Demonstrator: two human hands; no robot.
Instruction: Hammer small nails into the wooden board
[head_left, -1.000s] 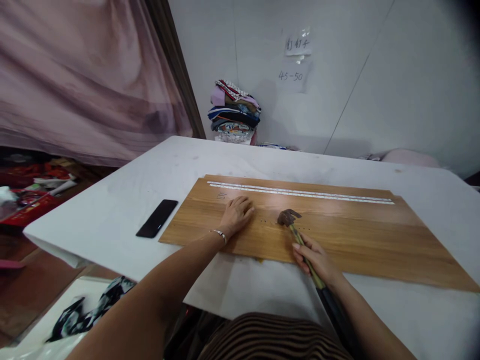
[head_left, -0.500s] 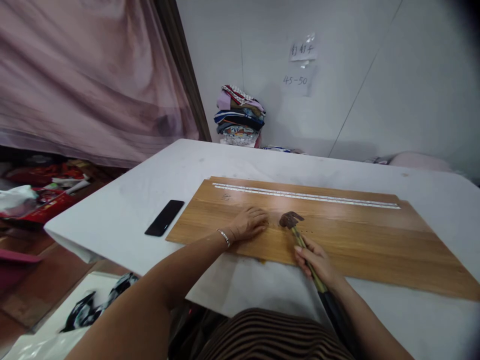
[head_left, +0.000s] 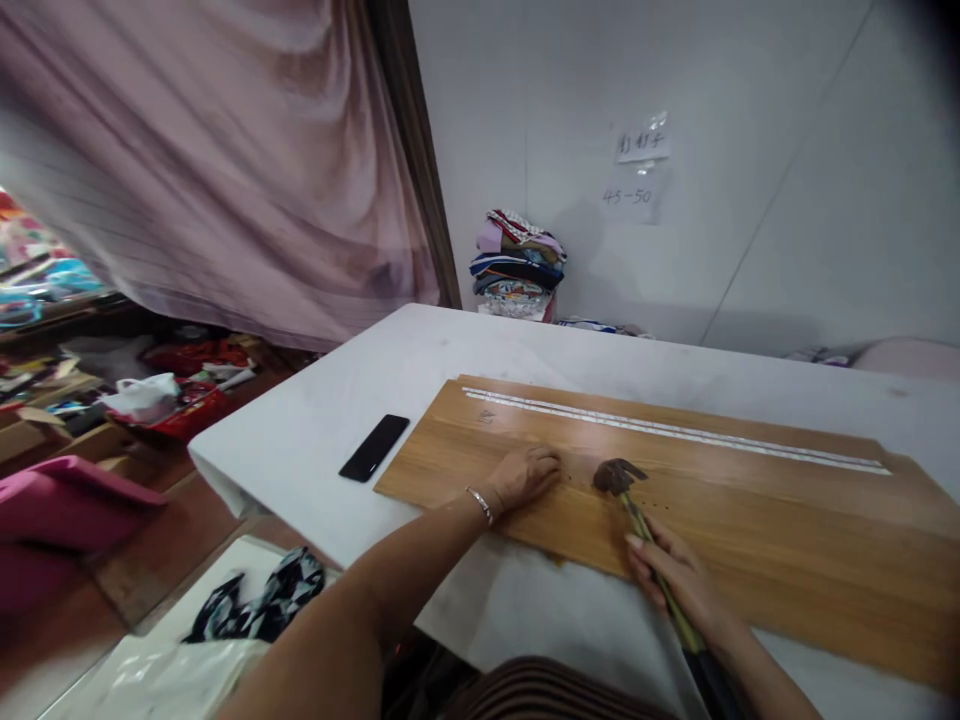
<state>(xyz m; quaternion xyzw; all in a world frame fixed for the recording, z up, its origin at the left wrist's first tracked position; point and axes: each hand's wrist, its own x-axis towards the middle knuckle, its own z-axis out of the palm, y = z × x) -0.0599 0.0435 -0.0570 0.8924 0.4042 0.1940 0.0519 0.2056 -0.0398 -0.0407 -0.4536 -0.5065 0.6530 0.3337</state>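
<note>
A claw hammer (head_left: 622, 478) with a rusty head and a greenish-yellow handle is in my right hand (head_left: 675, 575), the fingers wrapped round the handle. Its head hangs low over, or rests on, the wooden board (head_left: 750, 480); I cannot tell which. On the same board rests my left hand (head_left: 525, 478), left of the hammer head, with fingers curled and pressed together. Whatever is between those fingertips is hidden. Small dark nails or holes (head_left: 655, 504) dot the wood right of the hammer head. Two white measuring strips (head_left: 675, 432) lie along the board's far side.
A black phone (head_left: 375, 447) lies left of the board on the white-covered table (head_left: 300, 440). Folded clothes (head_left: 519, 265) are piled against the wall behind. A pink curtain (head_left: 300, 180) hangs at the left, above cluttered boxes. Dark patterned cloth (head_left: 262, 595) lies below the table's left edge.
The camera view has turned left and slightly up, so everything sits farther right and lower in the picture. Both hands and the hammer keep nearly the same places over the board.
</note>
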